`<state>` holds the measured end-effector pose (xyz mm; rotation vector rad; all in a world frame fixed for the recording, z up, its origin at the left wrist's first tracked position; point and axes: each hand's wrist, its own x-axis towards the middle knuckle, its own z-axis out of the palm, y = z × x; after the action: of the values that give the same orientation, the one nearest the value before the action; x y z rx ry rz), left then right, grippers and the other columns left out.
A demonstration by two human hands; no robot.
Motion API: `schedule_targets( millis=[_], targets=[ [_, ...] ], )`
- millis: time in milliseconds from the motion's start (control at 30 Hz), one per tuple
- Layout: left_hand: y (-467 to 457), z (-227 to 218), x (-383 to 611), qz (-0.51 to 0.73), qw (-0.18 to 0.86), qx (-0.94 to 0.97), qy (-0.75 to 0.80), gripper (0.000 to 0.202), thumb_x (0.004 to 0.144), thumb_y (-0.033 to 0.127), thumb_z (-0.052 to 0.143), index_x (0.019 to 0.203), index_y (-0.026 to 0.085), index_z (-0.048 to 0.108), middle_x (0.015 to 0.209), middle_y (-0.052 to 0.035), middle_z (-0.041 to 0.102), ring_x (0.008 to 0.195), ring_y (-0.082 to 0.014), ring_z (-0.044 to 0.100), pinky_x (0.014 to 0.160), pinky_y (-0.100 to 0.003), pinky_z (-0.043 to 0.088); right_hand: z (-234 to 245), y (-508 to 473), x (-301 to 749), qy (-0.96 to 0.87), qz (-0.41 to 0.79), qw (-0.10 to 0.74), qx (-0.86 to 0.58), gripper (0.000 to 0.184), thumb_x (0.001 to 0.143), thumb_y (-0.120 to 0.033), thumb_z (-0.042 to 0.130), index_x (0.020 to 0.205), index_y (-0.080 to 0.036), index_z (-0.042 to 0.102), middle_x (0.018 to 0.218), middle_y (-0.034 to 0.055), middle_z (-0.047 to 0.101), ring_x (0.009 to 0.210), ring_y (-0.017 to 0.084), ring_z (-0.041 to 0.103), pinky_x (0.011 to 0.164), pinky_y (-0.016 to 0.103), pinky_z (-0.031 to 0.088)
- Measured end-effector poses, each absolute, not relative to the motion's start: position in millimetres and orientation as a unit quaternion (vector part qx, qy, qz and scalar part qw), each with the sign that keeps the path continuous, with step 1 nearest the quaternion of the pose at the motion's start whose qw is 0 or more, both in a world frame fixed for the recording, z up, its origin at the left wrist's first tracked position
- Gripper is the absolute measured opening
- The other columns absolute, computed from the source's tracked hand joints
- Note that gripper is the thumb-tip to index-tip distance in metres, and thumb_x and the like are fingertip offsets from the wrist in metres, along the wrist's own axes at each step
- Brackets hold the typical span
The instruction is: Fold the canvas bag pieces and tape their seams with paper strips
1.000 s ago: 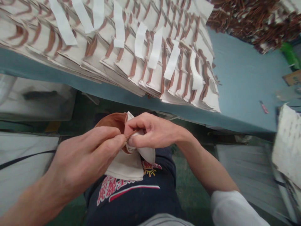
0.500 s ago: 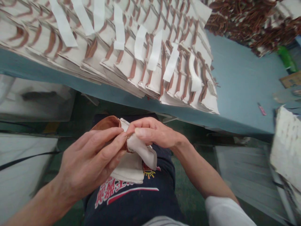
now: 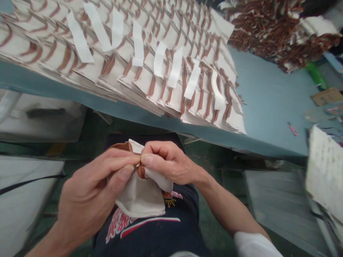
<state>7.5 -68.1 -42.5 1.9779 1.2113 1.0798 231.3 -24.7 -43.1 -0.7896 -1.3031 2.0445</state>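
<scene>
Over my lap I hold a white fabric piece with brown trim. My left hand pinches its brown edge between thumb and fingers. My right hand is closed on the same edge from the other side, fingertips meeting the left hand's. The white part of the piece hangs below both hands, over dark shorts with red and white print.
A blue table runs across in front of me. It bears overlapping rows of white pieces with brown strips. A heap of brown-trimmed pieces lies at the far right. White bins stand under the table at left.
Both hands have shifted slightly lower and closer together on the piece's brown edge. The view has tilted a little upward and to the right.
</scene>
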Motion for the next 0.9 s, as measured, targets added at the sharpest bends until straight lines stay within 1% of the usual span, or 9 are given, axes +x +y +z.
schedule_targets(
  millis=[33,100,167,300,367,467,633,733,900],
  targets=[
    [-64,-34,6,0.402,0.321,0.728,0.454,0.022,0.109,0.024,0.067,0.105,0.034,0.086,0.100,0.0045,0.088,0.085,-0.0151,0.083,0.077,-0.020,0.064,-40,-25,232,-0.506,0.759,0.284,-0.294,0.054,0.097,-0.068,0.085,0.087,-0.019,0.063,0.084,-0.0001,0.067,0.072,0.012,0.053,0.065,0.025,0.044],
    [-56,-21,2,0.372,0.392,0.713,0.448,0.024,0.107,0.032,0.071,0.088,0.030,0.085,0.086,0.0037,0.085,0.071,-0.0142,0.078,0.065,-0.018,0.060,-35,-25,235,-0.545,0.739,0.265,-0.293,0.051,0.100,-0.065,0.083,0.087,-0.019,0.065,0.087,0.0012,0.071,0.074,0.014,0.057,0.066,0.026,0.046],
    [-48,-15,-4,0.334,0.444,0.701,0.448,0.028,0.105,0.041,0.074,0.083,0.028,0.086,0.081,0.0023,0.084,0.066,-0.0151,0.077,0.060,-0.018,0.059,-30,-23,238,-0.586,0.712,0.254,-0.292,0.047,0.101,-0.061,0.083,0.087,-0.020,0.067,0.087,0.0016,0.074,0.076,0.015,0.061,0.069,0.028,0.048],
    [-39,-22,-14,0.265,0.494,0.679,0.474,0.031,0.100,0.051,0.078,0.086,0.026,0.088,0.078,0.0016,0.086,0.066,-0.0171,0.078,0.061,-0.018,0.058,-23,-21,240,-0.640,0.664,0.237,-0.305,0.036,0.104,-0.054,0.081,0.087,-0.023,0.071,0.091,0.0023,0.079,0.081,0.018,0.068,0.077,0.030,0.052],
    [-37,-27,-17,0.245,0.496,0.686,0.472,0.031,0.101,0.051,0.077,0.087,0.025,0.087,0.077,0.0023,0.086,0.067,-0.0166,0.076,0.060,-0.018,0.055,-23,-21,241,-0.654,0.647,0.228,-0.319,0.033,0.104,-0.052,0.080,0.088,-0.024,0.071,0.093,0.0029,0.080,0.083,0.019,0.069,0.080,0.031,0.053],
    [-35,-27,-15,0.242,0.482,0.717,0.442,0.032,0.104,0.047,0.071,0.085,0.025,0.085,0.073,0.0042,0.083,0.063,-0.0149,0.073,0.057,-0.017,0.051,-28,-22,242,-0.655,0.643,0.240,-0.315,0.038,0.106,-0.057,0.077,0.090,-0.023,0.072,0.091,0.0034,0.079,0.081,0.019,0.069,0.079,0.031,0.053],
    [-37,-15,-1,0.291,0.370,0.784,0.405,0.023,0.098,0.027,0.066,0.079,0.025,0.080,0.063,0.0092,0.073,0.048,-0.0071,0.062,0.050,-0.015,0.042,-38,-21,243,-0.642,0.655,0.240,-0.318,0.045,0.106,-0.062,0.076,0.095,-0.018,0.073,0.090,0.0040,0.078,0.078,0.015,0.065,0.074,0.026,0.052],
    [-38,-16,1,0.316,0.322,0.799,0.397,0.020,0.096,0.023,0.066,0.080,0.025,0.077,0.062,0.0103,0.071,0.047,-0.0053,0.059,0.049,-0.015,0.039,-39,-18,242,-0.615,0.685,0.228,-0.316,0.048,0.101,-0.063,0.082,0.092,-0.017,0.072,0.087,0.0032,0.076,0.076,0.014,0.064,0.070,0.025,0.050],
    [-34,-24,-7,0.308,0.389,0.786,0.368,0.018,0.101,0.024,0.070,0.089,0.029,0.082,0.072,0.0105,0.077,0.056,-0.0065,0.067,0.055,-0.013,0.045,-35,-16,236,-0.562,0.751,0.207,-0.277,0.056,0.089,-0.069,0.090,0.085,-0.018,0.067,0.081,-0.0002,0.070,0.071,0.012,0.056,0.062,0.024,0.044]
  ],
)
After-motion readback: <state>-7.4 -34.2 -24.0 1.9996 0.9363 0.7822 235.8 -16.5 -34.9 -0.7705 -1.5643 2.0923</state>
